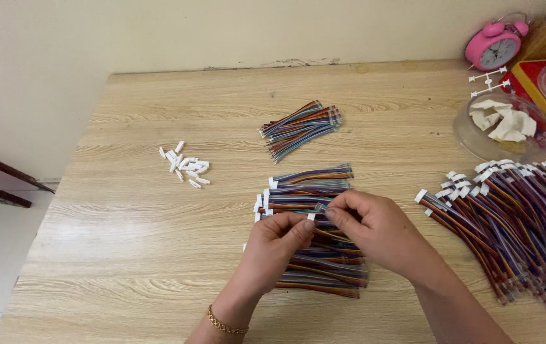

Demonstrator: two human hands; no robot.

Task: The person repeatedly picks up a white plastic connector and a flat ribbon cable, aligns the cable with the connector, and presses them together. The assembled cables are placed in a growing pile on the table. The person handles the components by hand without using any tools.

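Observation:
My left hand point(276, 245) and my right hand point(371, 229) meet over a pile of short multicoloured ribbon cables point(314, 191) at the table's middle. Between the fingertips of both hands is the end of one cable with a small white connector point(315, 210). The left hand pinches the white piece; the right hand pinches the cable end just beside it. A gold bracelet sits on my left wrist point(225, 325). The lower part of the pile is hidden under my hands.
A heap of small white connector housings point(185, 167) lies left of centre. A second small cable bundle point(301, 127) lies farther back. A large cable heap point(515, 216) fills the right side. A clear bowl point(467, 130), a pink alarm clock point(495, 46) and a red box point(528, 76) stand at the back right.

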